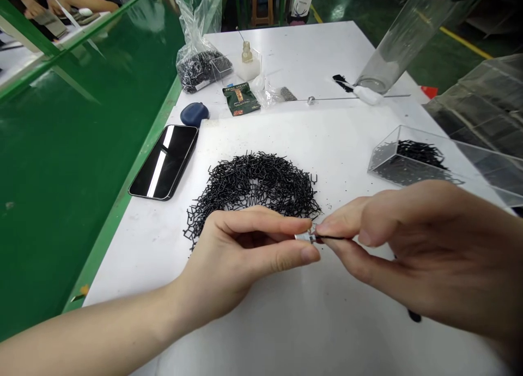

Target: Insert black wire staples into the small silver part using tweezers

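Observation:
Between the thumb and forefinger of my left hand is a small silvery metal part. My right hand pinches a thin black bent piece, whose end meets the metal part or lies right beside it; I cannot tell whether it is inside. Behind my left hand spreads a curved heap of small black bent pieces on the white table. Under my right hand a dark rounded tip shows, the rest of it hidden.
A phone and a dark blue case lie at the left. A clear box with black pieces stands right. Farther back are a plastic bag, a green packet, a small bottle and a tilted clear cylinder.

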A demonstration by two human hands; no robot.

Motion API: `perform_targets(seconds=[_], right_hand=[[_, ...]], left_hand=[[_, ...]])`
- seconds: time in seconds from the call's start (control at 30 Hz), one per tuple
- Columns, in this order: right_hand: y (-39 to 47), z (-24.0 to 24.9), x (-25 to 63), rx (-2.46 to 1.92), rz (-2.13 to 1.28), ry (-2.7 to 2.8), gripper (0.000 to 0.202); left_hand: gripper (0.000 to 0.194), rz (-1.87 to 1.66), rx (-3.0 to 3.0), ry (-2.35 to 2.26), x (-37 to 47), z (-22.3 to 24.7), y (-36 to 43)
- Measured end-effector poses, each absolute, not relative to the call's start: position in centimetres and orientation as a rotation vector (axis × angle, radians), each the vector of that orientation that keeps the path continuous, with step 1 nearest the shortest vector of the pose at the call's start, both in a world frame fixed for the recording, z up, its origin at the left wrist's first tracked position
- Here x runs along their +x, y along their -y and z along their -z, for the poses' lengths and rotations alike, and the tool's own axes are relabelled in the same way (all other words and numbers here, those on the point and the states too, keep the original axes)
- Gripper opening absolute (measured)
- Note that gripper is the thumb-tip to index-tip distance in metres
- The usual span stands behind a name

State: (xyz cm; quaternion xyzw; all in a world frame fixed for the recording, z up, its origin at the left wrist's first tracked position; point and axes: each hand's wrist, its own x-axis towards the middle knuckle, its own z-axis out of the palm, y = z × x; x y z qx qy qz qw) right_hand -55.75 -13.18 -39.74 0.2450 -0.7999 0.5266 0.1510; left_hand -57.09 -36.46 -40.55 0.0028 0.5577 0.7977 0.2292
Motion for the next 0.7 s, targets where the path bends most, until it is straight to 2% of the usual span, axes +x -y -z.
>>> perform_targets(seconds=[0.2, 0.33, 0.53, 0.7], right_hand=[[13.1, 39.4, -56.4, 0.473, -1.561, 2.237, 0.038], [12.9, 39.8, -57.2, 0.376, -1.645, 2.108, 0.038], [12.5, 40.7, -58.1, 0.51, -1.707, 2.09, 0.039], [12.6, 41.0, -58.1, 0.638, -1.717, 2.054, 0.034]], left_hand=[[0.029, -2.224, -0.009, -1.574, -56.8, 40.3, 36.4], [0.027, -2.185, 0.279, -1.895, -56.5, 40.3, 36.6], [0.02, -1.788, 0.876, -2.222, -55.8, 41.4, 37.1], [0.02, -1.539, 1.039, -2.422, -55.5, 42.3, 37.3]])
